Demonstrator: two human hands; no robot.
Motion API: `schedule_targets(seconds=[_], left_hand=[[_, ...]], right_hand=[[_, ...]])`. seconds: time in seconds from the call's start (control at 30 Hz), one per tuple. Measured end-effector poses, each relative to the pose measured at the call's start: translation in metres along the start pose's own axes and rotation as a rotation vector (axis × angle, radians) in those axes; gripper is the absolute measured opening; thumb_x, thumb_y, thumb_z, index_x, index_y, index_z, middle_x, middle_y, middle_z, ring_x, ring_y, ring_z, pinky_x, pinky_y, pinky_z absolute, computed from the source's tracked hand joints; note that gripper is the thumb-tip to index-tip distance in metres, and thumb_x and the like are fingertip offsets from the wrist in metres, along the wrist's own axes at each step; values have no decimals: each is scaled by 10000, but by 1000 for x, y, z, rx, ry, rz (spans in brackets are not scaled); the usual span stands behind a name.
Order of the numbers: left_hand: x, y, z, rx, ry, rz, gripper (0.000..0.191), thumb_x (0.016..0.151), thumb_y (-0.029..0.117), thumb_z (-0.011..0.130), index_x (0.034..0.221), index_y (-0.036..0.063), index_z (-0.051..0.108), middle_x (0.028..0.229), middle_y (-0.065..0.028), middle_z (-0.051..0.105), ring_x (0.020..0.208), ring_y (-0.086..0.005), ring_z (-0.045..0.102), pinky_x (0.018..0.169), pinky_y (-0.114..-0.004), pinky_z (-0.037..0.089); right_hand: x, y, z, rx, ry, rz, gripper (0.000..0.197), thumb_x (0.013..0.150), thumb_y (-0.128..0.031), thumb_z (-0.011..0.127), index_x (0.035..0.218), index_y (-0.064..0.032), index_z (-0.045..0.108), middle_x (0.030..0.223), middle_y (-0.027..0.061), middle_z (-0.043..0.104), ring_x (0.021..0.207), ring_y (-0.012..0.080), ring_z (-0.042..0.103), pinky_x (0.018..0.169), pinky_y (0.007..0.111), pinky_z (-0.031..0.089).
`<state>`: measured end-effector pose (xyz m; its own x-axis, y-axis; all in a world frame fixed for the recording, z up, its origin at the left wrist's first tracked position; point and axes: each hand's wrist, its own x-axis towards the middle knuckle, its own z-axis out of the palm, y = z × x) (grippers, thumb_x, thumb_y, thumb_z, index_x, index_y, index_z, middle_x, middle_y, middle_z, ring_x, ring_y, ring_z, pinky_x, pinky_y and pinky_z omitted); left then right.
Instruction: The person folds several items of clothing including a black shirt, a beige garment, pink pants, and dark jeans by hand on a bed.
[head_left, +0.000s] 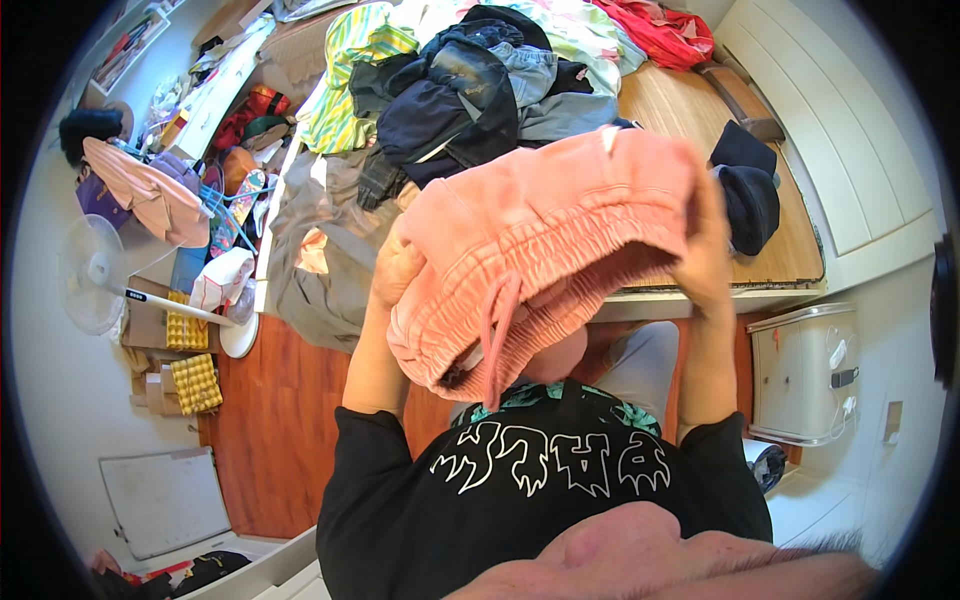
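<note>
A pair of coral-pink drawstring bottoms (540, 202) is held up before my chest, the gathered elastic waistband turned towards me and gaping. Its drawstring loop (499, 330) dangles from the waistband. My left hand (396, 266) grips the fabric at the left side. At the right side my right hand (705, 240), blurred, holds the other edge, some of its fingers hidden by the cloth. Behind the garment, a heap of dark and denim clothes (457, 105) lies on the bed. Sheer grey-brown fabric (322, 262) hangs over the bed's near edge at left.
Folded black garments (746, 187) lie on the bamboo mat (660, 105) at right. A red cloth (660, 34) is at the far side. A white fan (94, 266) stands left beside egg trays (196, 382). A cream bedside cabinet (802, 375) stands to the right.
</note>
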<state>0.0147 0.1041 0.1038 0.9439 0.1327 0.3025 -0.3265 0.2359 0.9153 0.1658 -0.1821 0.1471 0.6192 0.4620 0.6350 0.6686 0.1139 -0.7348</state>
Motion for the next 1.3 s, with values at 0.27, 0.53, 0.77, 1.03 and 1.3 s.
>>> schedule_targets(seconds=[0.27, 0.53, 0.77, 1.03, 1.3], left_hand=[[12, -74, -2, -67, -51, -159, 454, 943, 324, 453, 1208, -40, 510, 1207, -106, 551, 1124, -194, 509, 986, -349, 376], [-12, -134, -61, 84, -60, -181, 640, 983, 482, 323, 1344, -42, 392, 1380, -138, 450, 1281, -242, 417, 1110, -394, 278], [-42, -106, -62, -715, 194, -356, 812, 923, 638, 367, 1386, -30, 361, 1411, -153, 431, 1320, -238, 393, 1123, -395, 289], [-38, -66, -50, 76, 12, -239, 738, 767, 287, 739, 1364, -14, 427, 1318, -123, 519, 1237, -183, 470, 1059, -329, 344], [-31, -64, -20, 661, 281, 197, 301, 821, 58, 689, 1100, -5, 594, 987, -80, 670, 898, -149, 624, 822, -272, 487]], right_hand=[[-40, 85, 52, 455, -111, 302, 201, 878, -188, 624, 975, -13, 621, 1181, 133, 585, 1042, 216, 570, 917, 304, 432], [-35, 84, 57, 1051, 95, 658, 312, 988, -210, 494, 1230, -18, 533, 1196, 86, 602, 1059, 163, 592, 933, 325, 483], [-44, 72, 47, 1154, 192, 792, 288, 983, -165, 469, 1221, -20, 537, 1167, 92, 613, 1047, 176, 604, 911, 323, 492], [-45, 55, 42, 1134, 84, 717, 378, 996, -192, 447, 1332, -19, 453, 1311, 135, 529, 1174, 238, 543, 1012, 359, 436], [-54, 25, -5, 488, -580, 469, 421, 642, -144, 793, 995, 44, 661, 935, 69, 685, 866, 134, 611, 787, 294, 478]])
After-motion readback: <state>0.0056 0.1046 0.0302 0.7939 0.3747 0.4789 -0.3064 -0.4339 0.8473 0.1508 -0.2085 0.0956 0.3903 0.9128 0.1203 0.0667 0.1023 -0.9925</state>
